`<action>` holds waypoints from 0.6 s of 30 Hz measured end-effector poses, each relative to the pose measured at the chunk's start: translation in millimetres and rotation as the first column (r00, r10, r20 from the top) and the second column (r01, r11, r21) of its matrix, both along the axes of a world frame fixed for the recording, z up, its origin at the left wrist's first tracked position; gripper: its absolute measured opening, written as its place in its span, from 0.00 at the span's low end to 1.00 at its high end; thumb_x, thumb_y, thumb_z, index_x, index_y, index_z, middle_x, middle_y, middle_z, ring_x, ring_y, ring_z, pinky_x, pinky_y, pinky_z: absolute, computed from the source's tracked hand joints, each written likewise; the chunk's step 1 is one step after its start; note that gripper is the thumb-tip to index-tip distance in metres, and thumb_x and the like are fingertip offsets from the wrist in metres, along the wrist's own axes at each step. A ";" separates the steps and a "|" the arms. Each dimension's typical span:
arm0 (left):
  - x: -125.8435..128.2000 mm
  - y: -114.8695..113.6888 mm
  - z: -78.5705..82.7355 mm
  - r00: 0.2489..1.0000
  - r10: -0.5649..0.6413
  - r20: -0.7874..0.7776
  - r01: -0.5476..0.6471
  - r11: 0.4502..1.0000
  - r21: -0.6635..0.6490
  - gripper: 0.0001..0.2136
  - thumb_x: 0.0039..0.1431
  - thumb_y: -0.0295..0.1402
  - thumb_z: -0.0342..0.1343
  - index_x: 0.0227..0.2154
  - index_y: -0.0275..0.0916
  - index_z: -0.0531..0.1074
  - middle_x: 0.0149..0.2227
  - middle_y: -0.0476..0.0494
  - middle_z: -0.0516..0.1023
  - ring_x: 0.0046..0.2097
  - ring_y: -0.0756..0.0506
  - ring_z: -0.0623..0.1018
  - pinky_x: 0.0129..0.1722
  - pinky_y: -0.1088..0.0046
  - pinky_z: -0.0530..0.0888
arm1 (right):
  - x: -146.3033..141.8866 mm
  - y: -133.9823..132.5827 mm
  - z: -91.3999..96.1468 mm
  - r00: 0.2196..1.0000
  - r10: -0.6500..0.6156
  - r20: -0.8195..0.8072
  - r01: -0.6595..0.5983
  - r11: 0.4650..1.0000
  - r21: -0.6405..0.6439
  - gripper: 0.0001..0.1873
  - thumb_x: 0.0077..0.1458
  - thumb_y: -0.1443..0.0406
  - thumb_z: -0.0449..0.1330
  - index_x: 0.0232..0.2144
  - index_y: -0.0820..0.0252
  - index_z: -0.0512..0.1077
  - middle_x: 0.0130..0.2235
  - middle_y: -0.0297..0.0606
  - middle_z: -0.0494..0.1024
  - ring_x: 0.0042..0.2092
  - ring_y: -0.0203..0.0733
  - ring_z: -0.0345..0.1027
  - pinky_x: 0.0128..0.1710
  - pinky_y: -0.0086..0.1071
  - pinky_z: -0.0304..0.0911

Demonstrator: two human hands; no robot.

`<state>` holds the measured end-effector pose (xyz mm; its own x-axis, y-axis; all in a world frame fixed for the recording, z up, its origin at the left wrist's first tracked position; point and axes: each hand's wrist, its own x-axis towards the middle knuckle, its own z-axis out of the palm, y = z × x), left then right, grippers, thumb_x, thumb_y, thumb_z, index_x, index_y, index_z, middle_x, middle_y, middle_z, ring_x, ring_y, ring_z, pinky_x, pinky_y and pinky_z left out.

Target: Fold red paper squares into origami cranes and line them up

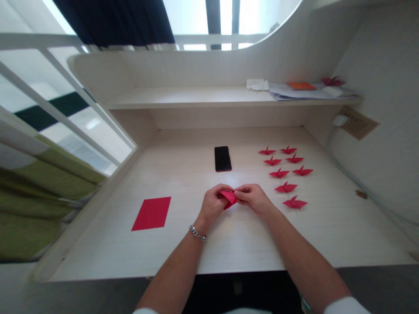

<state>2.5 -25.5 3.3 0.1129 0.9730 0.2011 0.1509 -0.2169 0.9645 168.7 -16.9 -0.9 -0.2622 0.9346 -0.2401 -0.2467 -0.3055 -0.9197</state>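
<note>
Between my two hands is a partly folded piece of red origami paper (230,198), held just above the desk near its middle. My left hand (214,201) grips its left side, fingers curled behind it; a chain bracelet is on that wrist. On the other side, my right hand (254,197) pinches the right edge between thumb and fingers. A flat square of red paper (152,213) lies on the desk to the left. Several folded red paper cranes (286,187) stand in two rough columns to the right of my hands.
A black phone (223,158) lies beyond my hands. The shelf (196,96) at the back carries papers (284,92), an orange pad (301,86) and a white folded tissue (257,84). At the right wall, a cable (343,170) runs down from a plug in the socket (358,123).
</note>
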 end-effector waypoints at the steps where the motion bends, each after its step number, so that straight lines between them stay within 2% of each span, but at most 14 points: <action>1: -0.1 -0.1 0.1 1.000 -0.003 -0.003 0.003 1.000 0.003 0.07 0.46 0.27 0.59 0.31 0.38 0.77 0.32 0.46 0.80 0.33 0.47 0.77 0.33 0.73 0.74 | -0.2 0.0 0.3 1.000 0.005 -0.007 -0.005 1.000 -0.002 0.18 0.34 0.58 0.73 0.28 0.64 0.79 0.23 0.37 0.76 0.25 0.35 0.66 0.27 0.30 0.62; 7: 2.0 -0.4 -3.7 0.999 0.038 0.021 -0.037 0.999 -0.025 0.06 0.50 0.28 0.58 0.32 0.37 0.77 0.29 0.46 0.79 0.30 0.48 0.76 0.29 0.75 0.72 | -0.1 0.8 -1.3 0.994 0.005 -0.110 -0.011 0.999 -0.049 0.21 0.32 0.58 0.74 0.31 0.63 0.79 0.27 0.38 0.78 0.29 0.37 0.69 0.30 0.31 0.65; 14: 2.5 0.8 -7.4 0.999 -0.033 0.013 0.033 0.999 -0.026 0.08 0.58 0.33 0.54 0.33 0.37 0.77 0.31 0.45 0.79 0.33 0.47 0.76 0.33 0.73 0.73 | 1.1 2.6 -5.2 0.991 -0.010 -0.135 -0.002 0.996 -0.090 0.18 0.33 0.61 0.74 0.29 0.63 0.78 0.24 0.35 0.76 0.24 0.32 0.65 0.24 0.28 0.59; 18: 2.2 1.6 -6.0 1.000 -0.017 0.008 0.017 1.000 -0.019 0.09 0.58 0.35 0.55 0.33 0.37 0.77 0.32 0.44 0.80 0.34 0.46 0.77 0.34 0.73 0.73 | 1.6 1.3 -3.6 0.991 -0.017 -0.134 0.004 0.996 -0.092 0.18 0.34 0.62 0.73 0.31 0.63 0.78 0.24 0.34 0.76 0.24 0.32 0.65 0.24 0.27 0.60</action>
<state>4.6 -23.9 -2.7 0.1275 0.9747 0.1834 0.1396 -0.2007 0.9697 170.2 -15.6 -4.6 -0.2880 0.9135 -0.2875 -0.3697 -0.3830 -0.8466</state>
